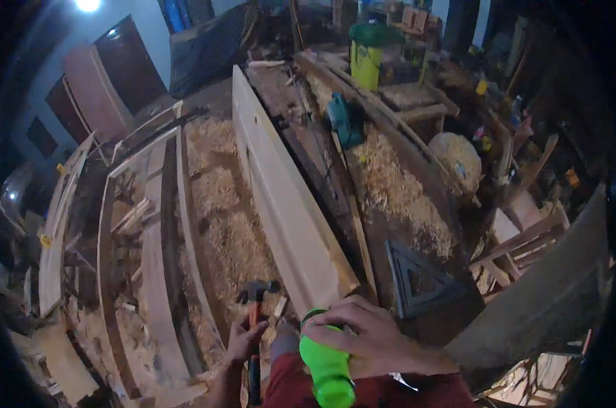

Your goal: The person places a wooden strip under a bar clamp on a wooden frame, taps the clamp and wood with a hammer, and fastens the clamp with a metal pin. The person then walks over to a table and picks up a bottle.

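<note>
My left hand (245, 340) grips the orange-and-black handle of a claw hammer (256, 299), whose dark head points up beside the near end of a long pale wooden board (280, 197). That board stands on edge along the workbench. My right hand (369, 333) rests on the board's near end and lies over a bright green bottle-shaped object (329, 374); I cannot tell whether the fingers grip it.
A dark metal triangular square (417, 279) lies on the bench right of the board. Farther along sit a teal electric planer (343, 119), heaps of wood shavings (389, 183) and a yellow bin with green lid (369, 54). Wooden frames (151, 224) lie to the left.
</note>
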Motion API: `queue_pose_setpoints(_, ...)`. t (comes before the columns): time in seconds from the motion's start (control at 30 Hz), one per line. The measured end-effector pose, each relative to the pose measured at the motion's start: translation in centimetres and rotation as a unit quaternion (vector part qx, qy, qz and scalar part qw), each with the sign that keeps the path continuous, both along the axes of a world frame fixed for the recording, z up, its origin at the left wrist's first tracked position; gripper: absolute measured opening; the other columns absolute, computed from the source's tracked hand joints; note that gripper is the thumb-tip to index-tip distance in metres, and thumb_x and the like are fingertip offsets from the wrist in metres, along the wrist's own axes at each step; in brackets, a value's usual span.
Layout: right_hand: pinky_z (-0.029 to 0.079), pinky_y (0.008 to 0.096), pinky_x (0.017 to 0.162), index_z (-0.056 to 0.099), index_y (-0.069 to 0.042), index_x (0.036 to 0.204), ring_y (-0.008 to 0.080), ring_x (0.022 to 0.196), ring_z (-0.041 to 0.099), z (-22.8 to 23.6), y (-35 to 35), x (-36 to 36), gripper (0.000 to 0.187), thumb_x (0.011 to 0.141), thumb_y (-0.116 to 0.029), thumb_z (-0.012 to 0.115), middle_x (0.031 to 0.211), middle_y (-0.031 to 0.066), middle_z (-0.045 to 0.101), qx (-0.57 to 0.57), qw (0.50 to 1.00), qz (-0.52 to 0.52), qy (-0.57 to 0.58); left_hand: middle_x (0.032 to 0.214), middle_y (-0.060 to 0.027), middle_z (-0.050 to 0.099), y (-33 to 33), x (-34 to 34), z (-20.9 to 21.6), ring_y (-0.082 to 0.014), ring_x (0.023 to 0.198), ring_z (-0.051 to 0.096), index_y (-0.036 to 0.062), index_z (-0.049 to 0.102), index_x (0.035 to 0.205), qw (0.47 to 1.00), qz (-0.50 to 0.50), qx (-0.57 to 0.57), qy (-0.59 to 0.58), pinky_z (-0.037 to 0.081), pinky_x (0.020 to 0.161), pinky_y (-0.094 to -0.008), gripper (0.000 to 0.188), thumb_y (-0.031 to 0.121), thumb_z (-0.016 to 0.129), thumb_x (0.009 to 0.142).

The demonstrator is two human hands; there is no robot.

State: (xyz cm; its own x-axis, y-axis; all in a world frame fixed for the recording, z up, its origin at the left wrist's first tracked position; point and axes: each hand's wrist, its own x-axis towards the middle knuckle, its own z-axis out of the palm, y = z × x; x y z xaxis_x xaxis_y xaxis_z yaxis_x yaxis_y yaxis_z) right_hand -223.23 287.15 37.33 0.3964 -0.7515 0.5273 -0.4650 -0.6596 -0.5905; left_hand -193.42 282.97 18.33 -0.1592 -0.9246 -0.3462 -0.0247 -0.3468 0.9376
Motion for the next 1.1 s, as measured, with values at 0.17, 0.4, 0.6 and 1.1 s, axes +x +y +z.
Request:
queue_pose_setpoints(0.17,0.056,0.0315,0.076,0.062,-0.022,0.122,0.0237,0.101,0.060,9.0,-3.7,1.8,0.053,0.072,-0.023,0.079,0.115,0.0051,0.058,-0.158,0.980,-0.044,0.111,0.080,0.0008,0.062,-5.3,1.1,1.7,-0.0043,0.065,0.053,0.0012,0.066,0.106,0.998,-0.064,-0.009,0.021,0.040,0.054,-0.0231,0.030,0.020,0.074,0.084)
queue_pose_setpoints(0.4,0.057,0.0275,0.072,0.065,-0.025,0.116,0.0207,0.094,0.061,18.3,-8.5,5.7,0.048,0.070,-0.016,0.078,0.112,0.0068,0.061,-0.410,0.874,-0.135,0.225,0.099,-0.0096,0.069,-9.9,7.5,-4.9,-0.0174,0.090,0.066,-0.0026,0.062,0.119,0.993,-0.118,-0.009,-0.023,0.052,0.082,-0.0332,0.049,0.017,0.080,0.078)
queue_pose_setpoints(0.6,0.052,0.0314,0.077,0.064,-0.022,0.110,0.0261,0.095,0.059,23.0,-9.6,5.5,0.051,0.064,-0.011,0.082,0.114,0.0138,0.062,-0.556,0.777,-0.176,0.236,0.109,-0.0095,0.065,-10.0,4.3,0.1,-0.0216,0.099,0.061,0.0017,0.065,0.115,0.993,-0.058,0.011,-0.107,0.049,0.085,-0.0372,0.033,0.016,0.072,0.086)
queue_pose_setpoints(1.1,0.052,0.0312,0.078,0.063,-0.027,0.111,0.0263,0.095,0.058,18.2,-9.9,-6.9,0.051,0.065,-0.010,0.080,0.114,0.0113,0.062,-0.545,0.800,-0.177,0.178,0.118,-0.0138,0.062,-9.7,-2.7,1.3,-0.0216,0.103,0.061,0.0019,0.058,0.126,0.996,-0.048,0.041,-0.069,0.050,0.090,-0.0366,0.049,0.012,0.074,0.081)
